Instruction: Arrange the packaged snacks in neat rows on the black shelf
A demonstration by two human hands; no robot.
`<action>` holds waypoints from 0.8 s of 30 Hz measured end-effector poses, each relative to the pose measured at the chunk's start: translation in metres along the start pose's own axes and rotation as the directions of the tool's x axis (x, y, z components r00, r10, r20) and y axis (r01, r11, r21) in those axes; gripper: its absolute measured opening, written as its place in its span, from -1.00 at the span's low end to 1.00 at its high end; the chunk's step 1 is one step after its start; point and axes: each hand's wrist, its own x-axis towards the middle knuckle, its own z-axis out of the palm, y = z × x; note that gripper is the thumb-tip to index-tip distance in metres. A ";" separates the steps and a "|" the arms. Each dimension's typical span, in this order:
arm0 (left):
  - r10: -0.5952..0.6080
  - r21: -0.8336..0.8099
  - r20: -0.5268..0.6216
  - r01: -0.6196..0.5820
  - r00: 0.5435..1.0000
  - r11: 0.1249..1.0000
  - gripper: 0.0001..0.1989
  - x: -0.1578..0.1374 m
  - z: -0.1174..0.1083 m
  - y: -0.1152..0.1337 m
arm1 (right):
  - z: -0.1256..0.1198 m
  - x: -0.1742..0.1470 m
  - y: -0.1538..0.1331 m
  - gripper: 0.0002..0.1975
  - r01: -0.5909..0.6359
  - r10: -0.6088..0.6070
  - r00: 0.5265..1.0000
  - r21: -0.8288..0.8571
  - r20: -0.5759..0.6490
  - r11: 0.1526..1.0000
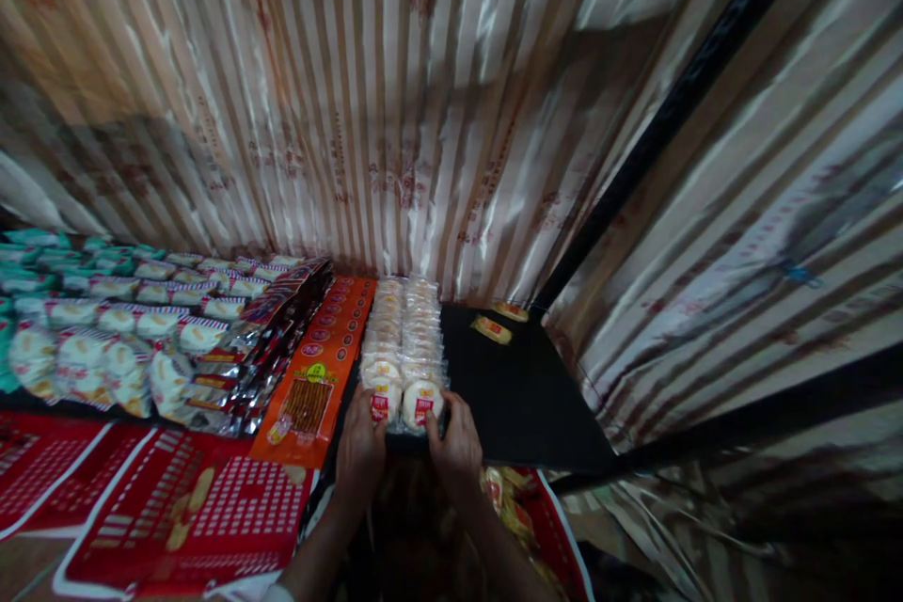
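Note:
Two rows of clear-wrapped round white rice crackers (404, 339) stand on the black shelf (526, 404). At the front of the left row, my left hand (361, 442) grips a rice cracker packet (382, 403) with a red label, its fingers along the outer edge. My right hand (455, 442) grips the matching packet (421, 406) at the front of the right row, thumb near its lower edge. Both hands are closed around the outer sides. Just left of the rows lies an orange snack packet (310, 386) with brown sticks pictured on it.
Dark red packets (261, 348), white packets (127, 367) and green packets (35, 263) fill the left shelf. Two small yellow packets (492, 329) lie at the back right. Red baskets (204, 508) stand below. A black post (656, 132) and striped sheeting (423, 113) bound the shelf.

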 end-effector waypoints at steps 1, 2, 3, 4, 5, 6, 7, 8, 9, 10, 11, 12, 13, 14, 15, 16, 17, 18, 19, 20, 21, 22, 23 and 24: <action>0.010 0.001 -0.014 -0.010 1.000 1.000 -0.58 0.000 0.001 0.000 | 0.000 0.000 0.000 -0.61 0.002 -0.002 1.000 -0.004 0.000 1.000; 0.020 0.001 -0.026 -0.020 0.999 1.000 -0.59 0.000 0.002 -0.001 | 0.000 -0.001 -0.001 -0.62 0.003 -0.003 1.000 -0.004 0.003 1.000; 0.027 0.003 -0.035 -0.027 0.999 1.000 -0.60 0.000 0.002 -0.001 | -0.001 -0.001 -0.001 -0.62 0.002 -0.002 1.000 -0.002 0.003 1.000; 0.029 0.007 -0.039 -0.029 0.999 1.000 -0.60 0.000 0.003 -0.001 | -0.004 -0.002 -0.002 -0.63 -0.002 0.002 1.000 -0.003 -0.008 1.000; 0.030 0.013 -0.035 -0.029 0.999 0.999 -0.60 0.000 0.003 -0.002 | -0.007 -0.001 -0.002 -0.64 -0.002 0.002 1.000 -0.009 -0.027 1.000; 0.029 0.020 -0.031 -0.028 0.999 0.999 -0.60 0.000 0.004 -0.002 | -0.011 0.000 -0.003 -0.65 0.003 -0.004 0.999 -0.018 -0.048 1.000; 0.028 0.027 -0.030 -0.027 0.999 0.999 -0.60 0.000 0.004 -0.003 | -0.016 0.003 -0.005 -0.67 0.022 -0.024 0.998 -0.029 -0.061 0.999; 0.031 0.031 -0.031 -0.030 0.999 0.999 -0.60 0.000 0.005 -0.003 | -0.021 0.008 -0.008 -0.69 0.058 -0.060 0.997 -0.037 -0.057 0.998; 0.033 0.032 -0.037 -0.032 0.999 0.999 -0.60 0.000 0.005 -0.004 | -0.027 0.016 -0.012 -0.70 0.104 -0.106 0.994 -0.040 -0.037 0.994; 0.036 0.031 -0.037 -0.035 0.999 0.999 -0.60 0.000 0.006 -0.004 | -0.031 0.026 -0.017 -0.72 0.167 -0.167 0.986 -0.030 0.009 0.985; 0.034 0.028 -0.035 -0.033 0.999 0.999 -0.60 0.000 0.007 -0.006 | -0.034 0.038 -0.024 -0.71 0.230 -0.229 0.972 -0.015 0.061 0.973; 0.031 0.025 -0.027 -0.030 0.999 0.999 -0.60 0.000 0.007 -0.007 | -0.035 0.052 -0.033 -0.70 0.276 -0.274 0.957 -0.005 0.091 0.961; 0.029 0.022 -0.011 -0.029 1.000 0.999 -0.59 0.000 0.008 -0.009 | -0.034 0.066 -0.042 -0.69 0.319 -0.316 0.941 0.000 0.121 0.948; 0.027 0.018 0.002 -0.027 1.000 0.999 -0.59 0.001 0.009 -0.012 | -0.031 0.081 -0.052 -0.68 0.367 -0.361 0.914 0.005 0.185 0.930; 0.025 0.014 0.010 -0.025 1.000 1.000 -0.58 0.001 0.011 -0.014 | -0.025 0.096 -0.062 -0.67 0.411 -0.399 0.877 0.014 0.268 0.912; 0.022 0.010 0.015 -0.022 1.000 1.000 -0.58 0.002 0.012 -0.017 | -0.017 0.109 -0.072 -0.67 0.444 -0.425 0.837 0.025 0.345 0.895; 0.017 0.004 0.011 -0.017 1.000 1.000 -0.59 0.002 0.014 -0.020 | -0.007 0.120 -0.081 -0.66 0.473 -0.442 0.793 0.034 0.418 0.880; 0.016 -0.004 0.004 -0.016 1.000 1.000 -0.59 0.002 0.017 -0.022 | 0.003 0.129 -0.088 -0.65 0.497 -0.446 0.751 0.027 0.487 0.867; 0.015 -0.016 -0.013 -0.016 1.000 1.000 -0.60 0.003 0.019 -0.024 | 0.014 0.137 -0.094 -0.64 0.519 -0.442 0.709 0.018 0.549 0.855; 0.015 -0.028 -0.042 -0.017 0.999 0.999 -0.61 0.003 0.023 -0.025 | 0.024 0.143 -0.099 -0.64 0.536 -0.431 0.670 0.008 0.605 0.844; 0.017 -0.040 -0.076 -0.020 0.997 0.999 -0.62 0.003 0.026 -0.026 | 0.033 0.148 -0.102 -0.63 0.550 -0.415 0.635 -0.005 0.651 0.835; 0.019 -0.052 -0.113 -0.025 0.993 0.998 -0.62 0.003 0.029 -0.026 | 0.040 0.152 -0.104 -0.62 0.561 -0.398 0.607 -0.016 0.687 0.828; 0.020 -0.061 -0.145 -0.029 0.989 0.998 -0.62 0.002 0.031 -0.025 | 0.047 0.155 -0.105 -0.62 0.569 -0.385 0.586 -0.025 0.713 0.822; 0.019 -0.069 -0.165 -0.030 0.986 0.997 -0.62 0.002 0.033 -0.024 | 0.052 0.158 -0.105 -0.62 0.578 -0.377 0.572 -0.032 0.728 0.815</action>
